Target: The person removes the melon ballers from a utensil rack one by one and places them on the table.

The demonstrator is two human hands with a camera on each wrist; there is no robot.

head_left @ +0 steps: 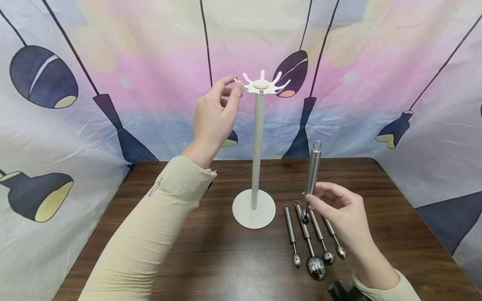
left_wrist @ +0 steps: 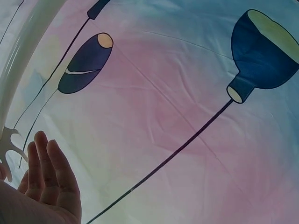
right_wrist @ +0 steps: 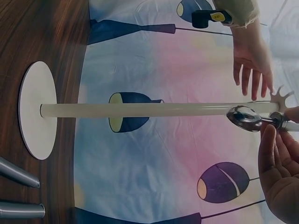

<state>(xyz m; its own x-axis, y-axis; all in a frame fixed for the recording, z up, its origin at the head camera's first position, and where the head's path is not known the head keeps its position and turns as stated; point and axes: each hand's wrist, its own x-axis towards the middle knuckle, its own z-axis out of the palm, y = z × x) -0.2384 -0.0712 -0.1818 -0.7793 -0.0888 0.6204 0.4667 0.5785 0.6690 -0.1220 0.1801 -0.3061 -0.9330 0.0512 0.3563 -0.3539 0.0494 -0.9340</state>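
A white rack [head_left: 257, 146] stands upright on a round base, with a ring of upturned hooks [head_left: 262, 86] at its top. My left hand [head_left: 218, 110] pinches one hook at the ring's left side between thumb and index finger; its other fingers [left_wrist: 46, 172] extend beside the hooks in the left wrist view. My right hand [head_left: 344, 213] grips a metal melon baller [head_left: 313, 169] low on its handle, loop up and scoop [right_wrist: 245, 118] down. It is held right of the rack, above several melon ballers [head_left: 316, 267] lying side by side on the table.
The dark wood table [head_left: 211, 259] ends at a printed cloth backdrop [head_left: 150, 62] hanging behind and at both sides. A black device [head_left: 344, 291] sits by the right wrist, and another black device [right_wrist: 210, 17] shows at the left wrist.
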